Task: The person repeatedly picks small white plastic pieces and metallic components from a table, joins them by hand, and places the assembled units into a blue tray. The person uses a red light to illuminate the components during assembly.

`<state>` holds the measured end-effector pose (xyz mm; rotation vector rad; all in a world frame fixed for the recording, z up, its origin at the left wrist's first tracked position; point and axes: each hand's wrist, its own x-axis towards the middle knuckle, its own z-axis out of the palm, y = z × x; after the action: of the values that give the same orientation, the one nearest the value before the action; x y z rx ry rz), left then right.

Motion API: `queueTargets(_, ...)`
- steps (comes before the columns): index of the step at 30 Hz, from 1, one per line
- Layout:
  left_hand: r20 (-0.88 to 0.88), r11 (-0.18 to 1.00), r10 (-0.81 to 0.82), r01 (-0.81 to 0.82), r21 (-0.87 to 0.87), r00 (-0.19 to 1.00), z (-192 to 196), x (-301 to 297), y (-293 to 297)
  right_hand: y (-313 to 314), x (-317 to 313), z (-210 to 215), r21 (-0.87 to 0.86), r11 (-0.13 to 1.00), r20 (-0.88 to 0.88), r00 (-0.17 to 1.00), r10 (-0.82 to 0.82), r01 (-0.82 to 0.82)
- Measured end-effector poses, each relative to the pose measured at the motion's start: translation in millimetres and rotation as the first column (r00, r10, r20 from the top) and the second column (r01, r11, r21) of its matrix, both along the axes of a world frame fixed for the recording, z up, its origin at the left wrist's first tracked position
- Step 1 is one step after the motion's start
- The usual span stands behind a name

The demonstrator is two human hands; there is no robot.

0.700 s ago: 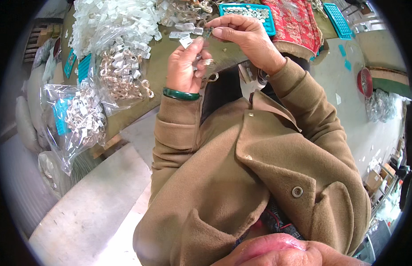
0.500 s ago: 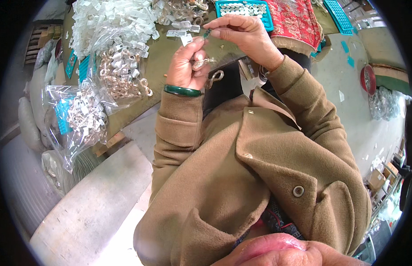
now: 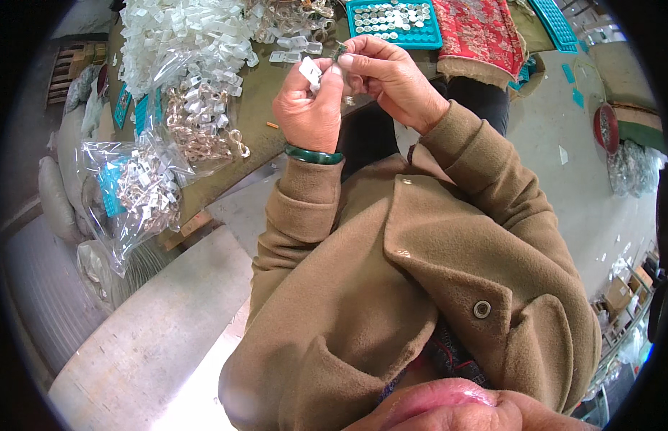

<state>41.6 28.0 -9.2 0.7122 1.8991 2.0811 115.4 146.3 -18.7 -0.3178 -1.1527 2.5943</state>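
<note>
My left hand, with a dark green bangle at its wrist, is closed near the table's front edge. A small white tag sticks out between its thumb and fingers. My right hand meets it fingertip to fingertip. Between the two hands' fingertips shows a small dark green piece, too small to name, pinched by the right thumb and forefinger. The cord seen earlier in the left hand is mostly hidden now. Just beyond lie a few loose white tags.
A heap of white tags covers the table's far left, with beige cords beside it. Clear bags of tagged cords lie at the left edge. A teal tray of round pieces and red patterned cloth are at the far right.
My left hand has turned over, its back now showing, and moved closer to my right hand. The looped cord that hung below it is out of sight. The right hand has come slightly nearer.
</note>
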Motion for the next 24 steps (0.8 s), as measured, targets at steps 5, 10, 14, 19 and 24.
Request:
queueTargets(5,0.122,0.992,-0.098,0.107,-0.062,0.988,-3,-10,-2,6,5,4,-0.011,1.0,0.003,1.0,-0.015,0.015)
queueTargets(10,0.647,0.968,-0.249,0.203,0.147,0.721,0,-22,-5,13,9,2,0.177,0.975,0.055,0.988,-0.144,0.133)
queueTargets(14,0.729,0.944,-0.329,0.213,0.251,0.6,5,-30,-6,14,8,1,0.313,0.934,0.023,0.982,-0.187,0.171)
queueTargets(19,0.61,0.928,-0.364,0.326,0.179,0.704,3,-25,-5,11,12,7,0.176,0.98,-0.002,0.996,-0.093,0.092)
queueTargets(24,0.475,0.936,-0.351,0.285,0.207,0.807,-6,-14,8,8,15,10,0.036,0.999,0.098,0.995,-0.037,0.033)
